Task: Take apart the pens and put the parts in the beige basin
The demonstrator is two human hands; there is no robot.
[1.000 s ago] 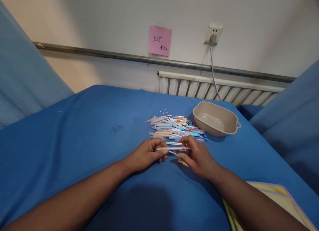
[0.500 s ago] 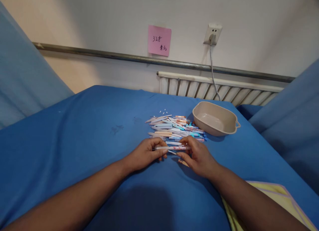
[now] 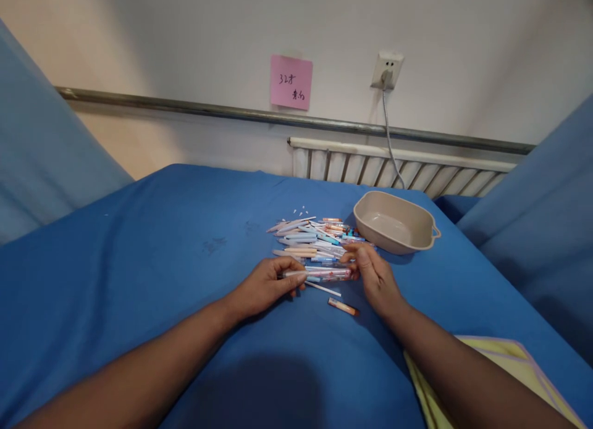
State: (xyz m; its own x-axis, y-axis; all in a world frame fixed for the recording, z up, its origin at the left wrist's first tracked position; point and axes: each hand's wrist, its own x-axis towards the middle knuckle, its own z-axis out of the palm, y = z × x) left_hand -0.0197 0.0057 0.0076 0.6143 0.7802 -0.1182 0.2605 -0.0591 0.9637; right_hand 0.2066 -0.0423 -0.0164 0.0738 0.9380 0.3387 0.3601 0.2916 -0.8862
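My left hand (image 3: 266, 287) is closed on one end of a clear pen (image 3: 328, 273) with pink marks, held level above the blue cloth. By the pen's other end is my right hand (image 3: 373, 278), its fingers bent; whether they touch the pen or pinch anything is unclear. Behind both hands lies a pile of pens and pen parts (image 3: 301, 237) in white, blue, peach and orange. A thin white stick (image 3: 324, 288) rests just in front of the held pen. Nearer me lies a short orange piece (image 3: 343, 307) with a dark end.
A beige basin (image 3: 393, 222) stands right of the pile. The blue cloth (image 3: 152, 281) covers the surface. A yellow cloth (image 3: 491, 355) lies at the right front, under my right forearm. Behind are a radiator (image 3: 343, 163), a metal rail and a socket with a cable.
My right hand has shifted right and turned, uncovering the short orange piece and the white stick. My left hand still holds the pen. The camera view has shifted slightly.
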